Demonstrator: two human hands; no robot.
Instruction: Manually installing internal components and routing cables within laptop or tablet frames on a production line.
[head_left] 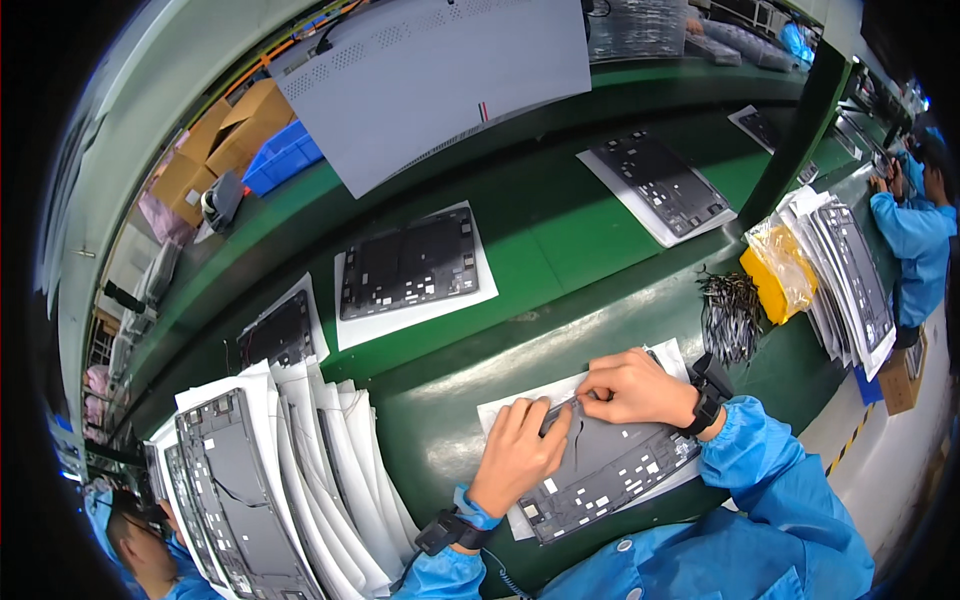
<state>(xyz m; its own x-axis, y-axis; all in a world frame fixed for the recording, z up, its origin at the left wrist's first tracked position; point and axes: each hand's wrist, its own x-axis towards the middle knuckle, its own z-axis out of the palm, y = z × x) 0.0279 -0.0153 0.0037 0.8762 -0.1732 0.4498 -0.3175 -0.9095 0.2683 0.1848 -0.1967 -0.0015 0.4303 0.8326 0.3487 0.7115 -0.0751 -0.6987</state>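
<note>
1. Head view, near centre: dark grey panel (pixel 610 465) lying flat on a white sheet (pixel 500 412) on the near green bench (pixel 440 440), tilted so the right end sits farther away than the left.
2. Left hand (pixel 517 455) palm down on the panel's left part, fingers extended and loosely spread, pressing flat; nothing gripped. Black wrist strap below it.
3. Right hand (pixel 632 388) at the panel's far edge, fingers curled in, thumb and forefinger pinched together at the edge. Something thin between the fingertips, too small to identify. Black wrist strap on this side too.
4. Thin dark line running across the panel between the two hands; cable or seam, cannot tell which.
5. Near left: stack of panels (pixel 240 480) interleaved with white sheets, fanned out, just beside the work area.
6. Right of the hands: bundle of dark cables (pixel 730 315) on the bench, then a yellow bag (pixel 775 270) and a second fanned stack of panels (pixel 850 280).
7. Far side, on the green conveyor (pixel 560 225): three more panels on white sheets, well apart from the hands.
8. Far centre: large grey perforated cover (pixel 430 75). Far left: cardboard boxes (pixel 220 140) and a blue bin (pixel 283 155).
9. Far right: another person in a blue coat (pixel 915 240) at the same bench.
</note>
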